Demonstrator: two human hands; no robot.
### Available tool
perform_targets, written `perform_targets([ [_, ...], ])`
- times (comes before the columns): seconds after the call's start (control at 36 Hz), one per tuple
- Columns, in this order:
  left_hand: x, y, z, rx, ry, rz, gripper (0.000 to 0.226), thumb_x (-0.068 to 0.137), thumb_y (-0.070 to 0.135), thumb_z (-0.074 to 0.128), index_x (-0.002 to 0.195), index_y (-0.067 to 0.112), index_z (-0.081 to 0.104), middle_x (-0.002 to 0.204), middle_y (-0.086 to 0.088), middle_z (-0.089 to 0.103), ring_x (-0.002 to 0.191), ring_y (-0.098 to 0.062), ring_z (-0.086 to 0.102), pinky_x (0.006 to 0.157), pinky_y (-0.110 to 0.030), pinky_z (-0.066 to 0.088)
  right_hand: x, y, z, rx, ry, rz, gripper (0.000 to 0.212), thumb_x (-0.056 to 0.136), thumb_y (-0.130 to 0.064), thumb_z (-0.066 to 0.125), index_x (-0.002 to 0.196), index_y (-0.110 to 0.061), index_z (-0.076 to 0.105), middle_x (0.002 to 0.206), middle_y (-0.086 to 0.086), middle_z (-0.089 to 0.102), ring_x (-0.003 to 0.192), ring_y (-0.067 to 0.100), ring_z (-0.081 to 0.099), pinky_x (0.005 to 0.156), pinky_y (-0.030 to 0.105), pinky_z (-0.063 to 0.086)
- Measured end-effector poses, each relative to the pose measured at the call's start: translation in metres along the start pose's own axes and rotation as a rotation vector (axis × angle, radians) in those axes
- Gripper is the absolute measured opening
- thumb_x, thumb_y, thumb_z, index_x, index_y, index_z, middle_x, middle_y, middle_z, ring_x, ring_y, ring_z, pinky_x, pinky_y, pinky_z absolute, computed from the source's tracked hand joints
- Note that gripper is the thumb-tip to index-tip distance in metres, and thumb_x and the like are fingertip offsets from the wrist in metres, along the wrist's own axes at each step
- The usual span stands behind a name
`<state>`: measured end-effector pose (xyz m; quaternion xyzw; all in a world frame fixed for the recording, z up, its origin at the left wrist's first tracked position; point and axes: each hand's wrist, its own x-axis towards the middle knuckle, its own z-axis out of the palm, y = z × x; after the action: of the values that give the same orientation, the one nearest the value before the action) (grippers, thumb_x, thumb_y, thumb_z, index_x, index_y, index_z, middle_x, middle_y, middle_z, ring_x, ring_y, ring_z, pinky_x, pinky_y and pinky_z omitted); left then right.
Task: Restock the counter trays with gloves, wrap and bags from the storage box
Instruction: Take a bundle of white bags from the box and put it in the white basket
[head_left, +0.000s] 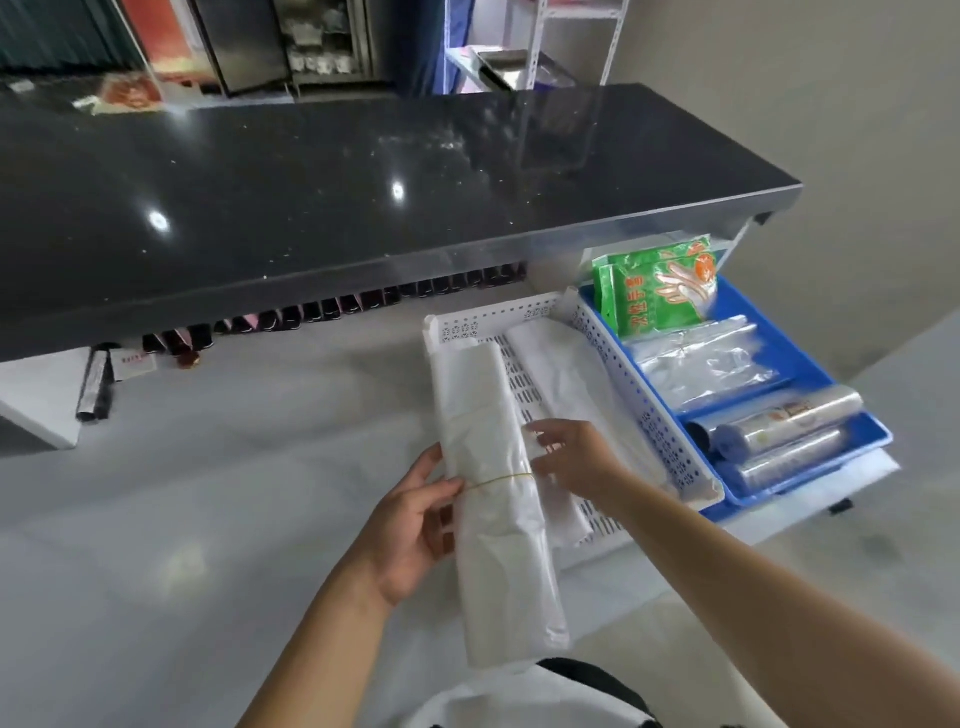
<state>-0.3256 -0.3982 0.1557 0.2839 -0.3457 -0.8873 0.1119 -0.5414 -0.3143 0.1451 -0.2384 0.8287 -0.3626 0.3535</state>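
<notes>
Landmark: the white perforated tray (631, 382), which sits on the pale lower shelf under the black counter (311, 208).
Bag bundle: a long folded bundle of white plastic bags (493, 499), bound by a yellow rubber band (498, 479), lies along the tray's left side; its far end is over the tray and its near end hangs out past the tray's front edge toward the person.
Left hand: the left hand (410, 530) is on the bundle's left edge just below the band, thumb on top and fingers curled behind, clamped on it.
Right hand: the right hand (576, 457) is on the bundle's right edge just above the band, fingertips pinching the plastic; how firmly I cannot quite tell.
Second bundle: another white bag bundle (566, 395) lies inside the tray, right of the held one.
Blue tray: a blue tray (810, 483) touches the white tray's right wall.
Gloves: green glove packets (660, 286) stand at the blue tray's far end.
Clear bags: a clear bag pack (706, 358) lies mid-tray.
Wrap: wrap rolls (779, 436) lie at its near end.
</notes>
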Motion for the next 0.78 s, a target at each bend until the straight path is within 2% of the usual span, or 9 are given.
perform_targets([
  [0.08,-0.001,0.001,0.0,0.02,-0.017,-0.004,0.046,0.081,0.012,0.065,0.122,0.033,0.066,0.099,-0.004,0.073,0.07,-0.016,0.07,0.052,-0.027,0.053,0.0,0.003,0.003,0.007,0.009,-0.007,0.053,0.07,0.002,0.076,0.116,-0.025,0.072,0.099,-0.001,0.064,0.079,0.019,0.059,0.071,0.027,0.049],
  [0.25,-0.001,0.004,-0.002,0.022,-0.001,-0.009,0.047,0.082,0.013,0.065,0.124,0.033,0.064,0.105,-0.004,0.073,0.074,-0.017,0.071,0.056,-0.028,0.056,-0.001,-0.001,-0.003,-0.143,-0.024,-0.079,0.054,0.074,-0.008,0.08,0.124,-0.024,0.068,0.111,0.004,0.069,0.083,0.017,0.06,0.077,0.029,0.049],
  [0.33,-0.004,0.005,-0.004,0.002,0.044,0.021,0.048,0.081,0.013,0.065,0.125,0.031,0.064,0.109,-0.004,0.073,0.076,-0.017,0.07,0.059,-0.028,0.057,-0.012,-0.012,-0.01,-0.288,0.06,-0.14,0.045,0.083,-0.016,0.072,0.127,-0.027,0.066,0.116,-0.002,0.068,0.087,0.017,0.064,0.085,0.035,0.054],
  [0.42,-0.011,0.01,-0.006,0.003,0.1,0.093,0.046,0.082,0.016,0.064,0.125,0.033,0.066,0.113,-0.002,0.072,0.078,-0.015,0.07,0.059,-0.027,0.056,-0.033,-0.025,-0.019,0.048,0.139,-0.178,0.029,0.091,-0.01,0.062,0.114,-0.026,0.071,0.106,0.001,0.073,0.064,0.005,0.062,0.066,0.031,0.057],
  [0.5,-0.015,0.018,-0.002,0.016,0.126,0.173,0.047,0.081,0.018,0.064,0.125,0.034,0.065,0.118,-0.003,0.072,0.083,-0.017,0.071,0.062,-0.028,0.056,-0.059,-0.039,-0.029,0.526,-0.132,-0.105,0.031,0.087,-0.018,0.072,0.118,-0.021,0.069,0.109,0.011,0.073,0.078,0.017,0.073,0.064,0.036,0.061],
  [0.58,-0.011,0.023,0.02,0.068,0.121,0.228,0.046,0.082,0.018,0.066,0.125,0.036,0.064,0.12,-0.006,0.072,0.088,-0.019,0.071,0.063,-0.032,0.056,-0.074,-0.05,-0.037,0.551,-0.373,-0.07,0.055,0.071,-0.033,0.08,0.124,-0.027,0.066,0.107,0.004,0.074,0.086,0.024,0.071,0.069,0.04,0.058],
  [0.64,-0.004,0.022,0.041,0.078,0.107,0.244,0.044,0.086,0.015,0.065,0.124,0.036,0.065,0.118,-0.007,0.072,0.087,-0.019,0.072,0.063,-0.033,0.057,-0.074,-0.054,-0.042,0.595,-0.433,-0.049,0.058,0.071,-0.023,0.079,0.126,-0.021,0.064,0.11,0.01,0.073,0.09,0.026,0.069,0.076,0.043,0.053],
  [0.72,0.007,0.021,0.069,0.076,0.083,0.234,0.041,0.086,0.017,0.066,0.123,0.034,0.066,0.112,-0.006,0.073,0.087,-0.018,0.072,0.064,-0.033,0.057,-0.069,-0.053,-0.057,0.748,-0.506,-0.044,0.045,0.079,0.0,0.068,0.123,-0.005,0.063,0.118,0.03,0.067,0.102,0.039,0.064,0.093,0.052,0.051],
  [0.78,0.014,0.023,0.079,0.14,0.094,0.243,0.039,0.086,0.021,0.068,0.122,0.034,0.067,0.108,-0.005,0.074,0.09,-0.019,0.072,0.067,-0.035,0.058,-0.063,-0.047,-0.072,0.767,-0.526,-0.023,0.043,0.08,0.004,0.064,0.123,-0.005,0.064,0.12,0.029,0.066,0.104,0.038,0.064,0.094,0.048,0.053],
])
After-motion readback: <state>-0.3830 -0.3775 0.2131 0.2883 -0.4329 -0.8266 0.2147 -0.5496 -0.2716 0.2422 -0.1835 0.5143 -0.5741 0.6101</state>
